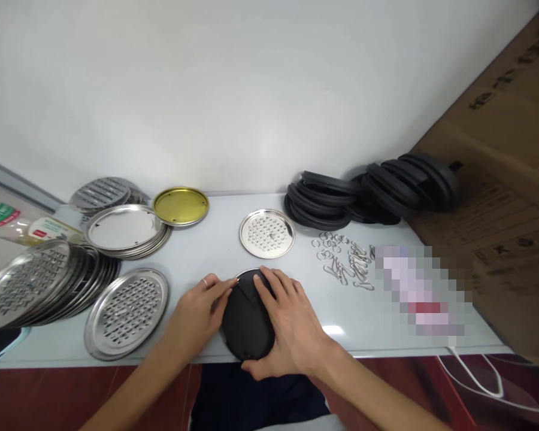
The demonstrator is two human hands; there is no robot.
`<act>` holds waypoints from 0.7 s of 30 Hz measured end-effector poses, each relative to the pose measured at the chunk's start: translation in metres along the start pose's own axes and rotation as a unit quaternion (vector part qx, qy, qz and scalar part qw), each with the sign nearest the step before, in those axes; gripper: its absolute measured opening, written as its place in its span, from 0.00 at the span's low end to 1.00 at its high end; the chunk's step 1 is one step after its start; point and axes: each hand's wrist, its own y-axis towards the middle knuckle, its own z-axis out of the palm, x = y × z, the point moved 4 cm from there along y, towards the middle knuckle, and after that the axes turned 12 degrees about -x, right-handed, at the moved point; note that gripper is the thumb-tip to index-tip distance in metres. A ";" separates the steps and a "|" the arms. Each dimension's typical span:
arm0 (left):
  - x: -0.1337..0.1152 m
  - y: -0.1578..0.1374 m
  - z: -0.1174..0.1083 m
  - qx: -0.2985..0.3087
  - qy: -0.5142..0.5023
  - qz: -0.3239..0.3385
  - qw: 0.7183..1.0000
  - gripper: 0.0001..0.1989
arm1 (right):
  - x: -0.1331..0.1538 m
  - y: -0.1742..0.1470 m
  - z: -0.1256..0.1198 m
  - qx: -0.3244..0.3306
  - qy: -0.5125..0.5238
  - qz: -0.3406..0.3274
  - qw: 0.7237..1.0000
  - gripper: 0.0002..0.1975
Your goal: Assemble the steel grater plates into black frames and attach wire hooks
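At the table's front edge lies a black round cover (248, 320), with a sliver of metal rim showing along its far side. My right hand (291, 323) grips it, fingers over the far right part and thumb at the near edge. The fingertips of my left hand (204, 305) are pinched together at its upper left rim, where a tiny bit of shiny metal shows; what they hold is too small to name. A ring is on one left finger. Just beyond the cover lies a round metal grater disc (268, 233).
Left stand stacked grater discs (31, 281), a single grater disc (126, 314), plain silver discs (121, 227), a gold disc (181, 205) and a bottle (9, 215). Right are black covers (321, 200), metal rings (330, 241), snap clips (359, 260), a blurred-out item (415, 290) and a cardboard box (498, 197).
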 end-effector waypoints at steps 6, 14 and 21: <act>0.014 0.004 -0.006 0.017 -0.005 -0.039 0.999 0.12 | -0.001 -0.001 0.002 0.012 0.008 0.013 1.000 0.69; 0.010 0.019 -0.015 0.022 -0.148 -0.162 0.975 0.14 | 0.001 0.000 0.001 0.045 0.005 0.028 0.999 0.71; 0.031 0.040 0.012 0.042 -0.378 -0.334 0.862 0.22 | 0.002 0.000 0.001 0.035 0.000 0.036 0.999 0.70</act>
